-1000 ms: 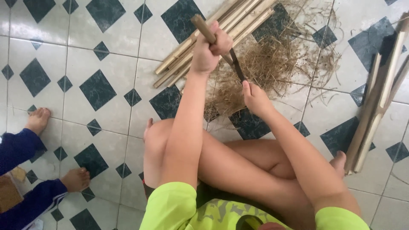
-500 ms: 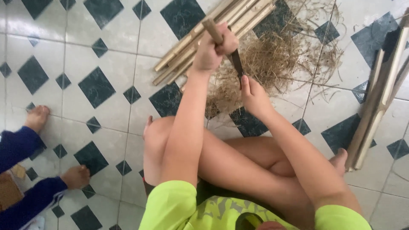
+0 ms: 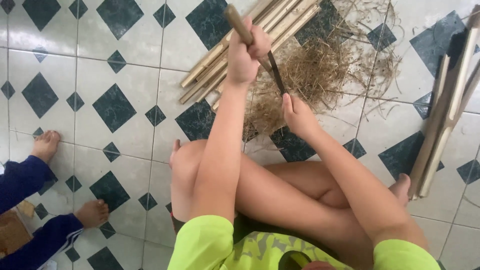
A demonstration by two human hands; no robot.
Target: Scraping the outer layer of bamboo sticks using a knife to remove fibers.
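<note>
Knife (image 3: 260,52) gripped in the raised left hand (image 3: 248,52), fist clenched around its wooden handle. Right hand (image 3: 298,116) pinches the blade's lower end, arm outstretched.

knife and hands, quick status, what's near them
Left hand gripping the wooden handle of the knife, blade pointing down. Right hand touching the blade's lower end. Pile of dry shavings right behind, bamboo strips alongside.

No labels, signs or screens show anywhere on the tiled floor, and the only thing that may be a package is a flat brown cardboard-like piece (image 3: 11,232) at the lower left edge, partly cut off and too unclear to tell.
</note>
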